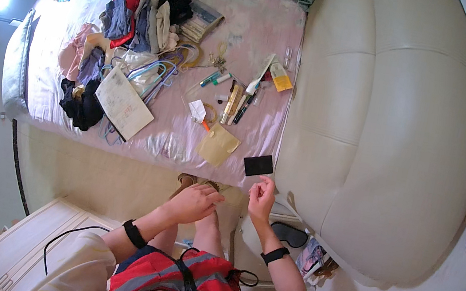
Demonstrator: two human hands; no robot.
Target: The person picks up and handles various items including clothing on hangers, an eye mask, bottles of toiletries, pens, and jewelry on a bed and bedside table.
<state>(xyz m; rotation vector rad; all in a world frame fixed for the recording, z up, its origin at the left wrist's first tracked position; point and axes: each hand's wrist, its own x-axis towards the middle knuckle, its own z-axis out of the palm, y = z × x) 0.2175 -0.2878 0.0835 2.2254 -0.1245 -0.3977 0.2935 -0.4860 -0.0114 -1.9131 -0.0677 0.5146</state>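
Note:
My left hand (196,203) is over my lap, palm down, with nothing seen in it and its fingers loosely apart. My right hand (262,196) is at the bed's edge, just below a flat black rectangular item (258,166); whether a fingertip touches it, I cannot tell. Left of that item lies a square of tan paper (218,145). Beyond it are a small white folded paper (197,110), pens (244,108), a white tube (260,74) and a yellow-and-white packet (280,77), all on the pink bed sheet (178,136).
Folded clothes (136,18), plastic hangers (156,76) and a whitish board (124,104) cover the bed's left part. A padded beige headboard (386,126) stands to the right. A nightstand (251,242) with an eye mask (289,234) is beside my right forearm; a white cabinet (33,241) is behind left.

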